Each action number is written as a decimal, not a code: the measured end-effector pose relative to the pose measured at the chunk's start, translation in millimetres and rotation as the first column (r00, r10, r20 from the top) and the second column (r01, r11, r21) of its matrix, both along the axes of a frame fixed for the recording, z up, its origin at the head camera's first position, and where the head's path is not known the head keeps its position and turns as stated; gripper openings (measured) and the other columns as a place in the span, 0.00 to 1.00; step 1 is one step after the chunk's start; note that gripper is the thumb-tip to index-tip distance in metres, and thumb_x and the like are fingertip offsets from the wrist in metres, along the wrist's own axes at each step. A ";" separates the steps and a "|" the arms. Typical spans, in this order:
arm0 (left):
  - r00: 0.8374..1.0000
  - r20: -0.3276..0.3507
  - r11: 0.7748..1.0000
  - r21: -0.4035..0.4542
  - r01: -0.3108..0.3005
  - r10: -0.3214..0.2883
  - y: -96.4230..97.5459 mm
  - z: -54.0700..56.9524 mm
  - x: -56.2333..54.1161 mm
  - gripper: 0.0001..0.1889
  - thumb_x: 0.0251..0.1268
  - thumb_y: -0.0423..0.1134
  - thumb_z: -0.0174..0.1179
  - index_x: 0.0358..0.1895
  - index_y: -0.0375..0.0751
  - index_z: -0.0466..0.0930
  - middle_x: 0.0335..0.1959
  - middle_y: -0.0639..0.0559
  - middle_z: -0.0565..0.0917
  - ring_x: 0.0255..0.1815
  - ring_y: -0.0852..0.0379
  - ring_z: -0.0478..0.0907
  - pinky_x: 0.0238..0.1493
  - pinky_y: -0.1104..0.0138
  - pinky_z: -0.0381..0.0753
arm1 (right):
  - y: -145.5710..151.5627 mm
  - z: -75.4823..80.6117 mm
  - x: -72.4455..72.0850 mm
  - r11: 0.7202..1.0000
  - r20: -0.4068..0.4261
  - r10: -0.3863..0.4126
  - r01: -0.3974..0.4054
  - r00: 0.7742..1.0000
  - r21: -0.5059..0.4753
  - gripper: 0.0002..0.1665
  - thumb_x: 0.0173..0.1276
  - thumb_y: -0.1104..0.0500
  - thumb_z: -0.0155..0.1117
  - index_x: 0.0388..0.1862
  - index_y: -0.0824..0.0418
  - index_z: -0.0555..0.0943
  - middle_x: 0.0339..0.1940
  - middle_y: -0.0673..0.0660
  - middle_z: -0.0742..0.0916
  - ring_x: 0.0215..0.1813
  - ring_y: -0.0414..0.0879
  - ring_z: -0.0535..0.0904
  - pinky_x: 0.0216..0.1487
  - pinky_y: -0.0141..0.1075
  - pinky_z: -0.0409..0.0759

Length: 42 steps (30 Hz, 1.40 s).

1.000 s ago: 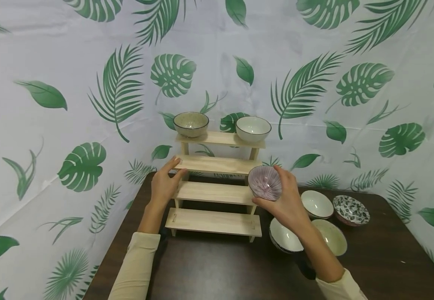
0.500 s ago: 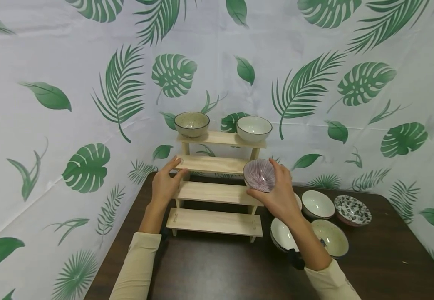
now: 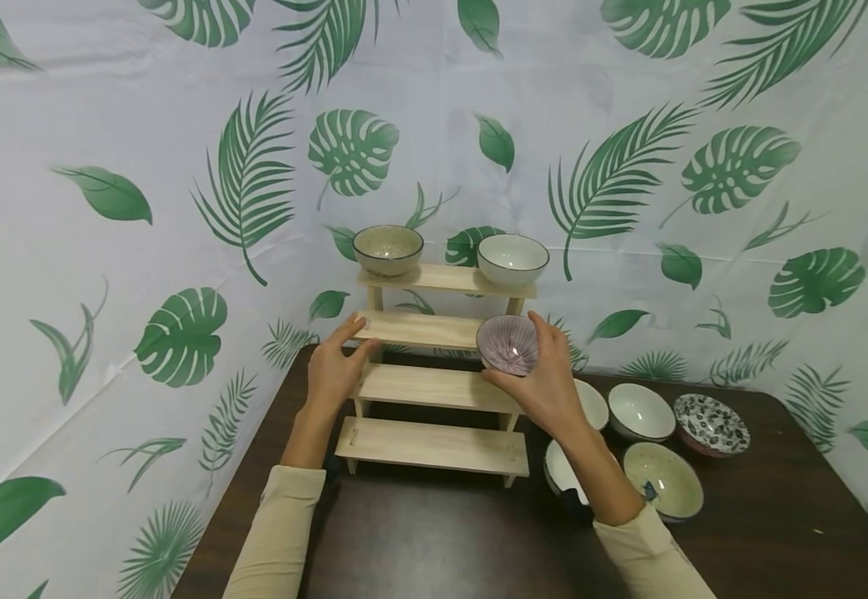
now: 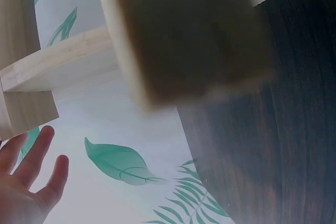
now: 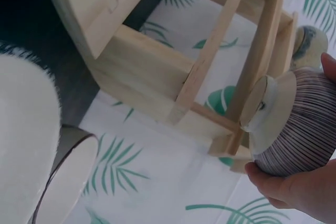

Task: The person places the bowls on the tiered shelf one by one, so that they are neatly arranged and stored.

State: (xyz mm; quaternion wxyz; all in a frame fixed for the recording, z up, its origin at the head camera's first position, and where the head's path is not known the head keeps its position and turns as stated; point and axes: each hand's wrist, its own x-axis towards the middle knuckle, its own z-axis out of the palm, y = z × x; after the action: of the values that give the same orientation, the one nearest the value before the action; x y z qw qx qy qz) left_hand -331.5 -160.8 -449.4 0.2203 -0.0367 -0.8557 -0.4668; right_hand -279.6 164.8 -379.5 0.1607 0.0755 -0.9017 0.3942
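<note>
My right hand (image 3: 552,387) holds a small bowl (image 3: 507,344) with purple-grey stripes by its side, thumb below and fingers at the rim. The bowl is tilted, its inside facing me, and overlaps the right end of the second shelf from the top. In the right wrist view, the pale foot of the striped bowl (image 5: 299,124) shows near the stand's shelves. My left hand (image 3: 334,370) pinches the left end of that same shelf on the stepped wooden stand (image 3: 434,445). Its other fingers (image 4: 37,156) spread loosely beside the wood in the left wrist view.
On the top shelf sit a beige bowl (image 3: 389,251) and a white bowl (image 3: 513,259). Right of the stand, several bowls rest on the dark table (image 3: 434,541): a white one (image 3: 640,411), a flower-patterned one (image 3: 712,424), a yellowish one (image 3: 662,478). A leaf-print cloth hangs behind.
My right hand has carried the striped bowl leftward and slightly up, to the second shelf's right end. The left hand stays at the shelf's left end. The view has shifted slightly.
</note>
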 end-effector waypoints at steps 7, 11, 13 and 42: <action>1.000 -0.007 1.000 0.013 0.004 -0.004 -0.1 1.6 2.5 0.29 0.65 0.51 0.70 0.69 0.48 0.80 0.75 0.52 0.75 0.78 0.43 0.69 0.75 0.45 0.69 | -13.1 3.1 -4.6 1.000 0.004 0.016 -0.016 1.000 -0.001 0.67 0.49 0.41 0.84 0.83 0.51 0.58 0.75 0.68 0.67 0.71 0.62 0.68 0.66 0.65 0.74; 1.000 -0.004 1.000 0.019 0.007 -0.007 0.7 1.3 2.2 0.29 0.65 0.49 0.71 0.69 0.47 0.80 0.75 0.52 0.75 0.78 0.44 0.69 0.75 0.46 0.69 | -21.8 4.5 -6.5 0.999 0.014 0.037 -0.037 0.999 -0.014 0.67 0.49 0.41 0.84 0.83 0.51 0.57 0.76 0.67 0.67 0.72 0.61 0.68 0.68 0.63 0.74; 1.000 -0.005 1.000 0.023 0.006 -0.006 1.3 0.8 2.3 0.29 0.65 0.50 0.71 0.69 0.47 0.80 0.75 0.52 0.75 0.78 0.44 0.69 0.76 0.47 0.69 | -26.4 5.1 -6.9 0.999 0.013 0.052 -0.051 0.999 -0.015 0.67 0.49 0.41 0.84 0.83 0.52 0.57 0.77 0.67 0.66 0.73 0.62 0.68 0.69 0.63 0.73; 1.000 -0.006 0.999 0.033 -0.003 0.003 1.2 2.0 0.5 0.30 0.64 0.54 0.70 0.68 0.49 0.80 0.74 0.54 0.76 0.76 0.46 0.71 0.73 0.48 0.73 | -64.8 14.9 -37.9 0.995 0.025 0.103 -0.103 0.994 0.013 0.63 0.50 0.43 0.80 0.81 0.53 0.59 0.74 0.66 0.69 0.68 0.60 0.71 0.62 0.61 0.79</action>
State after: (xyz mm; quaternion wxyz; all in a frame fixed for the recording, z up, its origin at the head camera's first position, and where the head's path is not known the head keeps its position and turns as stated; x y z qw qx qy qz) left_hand -331.0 -159.6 -447.3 0.2242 -0.0333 -0.8473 -0.4803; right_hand -317.6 100.0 -364.6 0.1285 0.1181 -0.9014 0.3963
